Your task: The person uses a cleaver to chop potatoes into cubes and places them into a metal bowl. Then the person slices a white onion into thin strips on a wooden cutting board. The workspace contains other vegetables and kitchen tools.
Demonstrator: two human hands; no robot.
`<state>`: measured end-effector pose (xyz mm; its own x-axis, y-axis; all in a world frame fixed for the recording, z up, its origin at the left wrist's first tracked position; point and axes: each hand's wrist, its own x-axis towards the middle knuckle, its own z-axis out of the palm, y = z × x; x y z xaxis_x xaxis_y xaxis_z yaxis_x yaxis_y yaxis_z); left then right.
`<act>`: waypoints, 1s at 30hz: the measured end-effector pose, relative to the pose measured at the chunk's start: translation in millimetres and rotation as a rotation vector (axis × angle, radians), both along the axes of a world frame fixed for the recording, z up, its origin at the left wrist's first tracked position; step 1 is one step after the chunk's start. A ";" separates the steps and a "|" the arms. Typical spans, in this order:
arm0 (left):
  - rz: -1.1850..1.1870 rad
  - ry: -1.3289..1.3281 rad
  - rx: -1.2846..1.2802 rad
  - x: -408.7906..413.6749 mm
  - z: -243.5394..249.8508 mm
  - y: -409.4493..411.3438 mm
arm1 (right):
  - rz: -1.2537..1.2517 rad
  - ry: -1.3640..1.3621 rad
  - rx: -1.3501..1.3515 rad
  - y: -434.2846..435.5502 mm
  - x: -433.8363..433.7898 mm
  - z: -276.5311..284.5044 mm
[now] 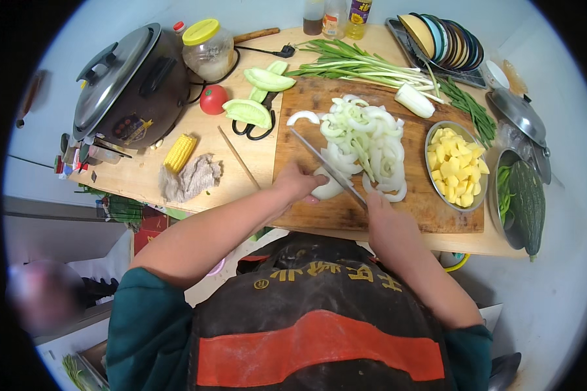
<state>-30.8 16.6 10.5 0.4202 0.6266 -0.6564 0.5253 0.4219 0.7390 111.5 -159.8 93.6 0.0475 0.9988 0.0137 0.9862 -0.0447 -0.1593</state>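
Note:
My left hand point(298, 184) steadies a pale peeled vegetable piece point(328, 189) on the wooden cutting board point(318, 215), its fingers at the piece's left end. In my right hand point(389, 215) is the handle of a kitchen knife point(323, 163). The blade runs up and to the left, across the top of the piece as seen from above. Beyond the blade lies a heap of pale, crescent-shaped slices point(354, 129). One loose slice point(303, 117) rests apart at the heap's left. A peeled pale chunk point(415, 100) lies near the board's far right corner.
At right stand a bowl of cubed potatoes point(455, 168) and a metal bowl with a green squash point(526, 205). Scallions point(352, 63) lie behind the board. Leftward are scissors point(259, 129), hollowed vegetable halves point(247, 113), a tomato point(214, 99), corn point(180, 152) and an electric pot point(137, 97).

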 end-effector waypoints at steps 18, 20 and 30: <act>0.085 -0.093 -0.066 -3.5 15.7 -7.0 | -0.004 -0.019 -0.010 -4.6 -5.0 -9.3; 0.053 -0.096 -0.084 -8.7 9.4 -3.9 | 0.035 -0.001 -0.010 -5.0 -8.5 13.4; 0.059 -0.130 -0.121 -9.0 15.1 -7.1 | 0.041 -0.011 -0.019 -6.4 -10.2 13.8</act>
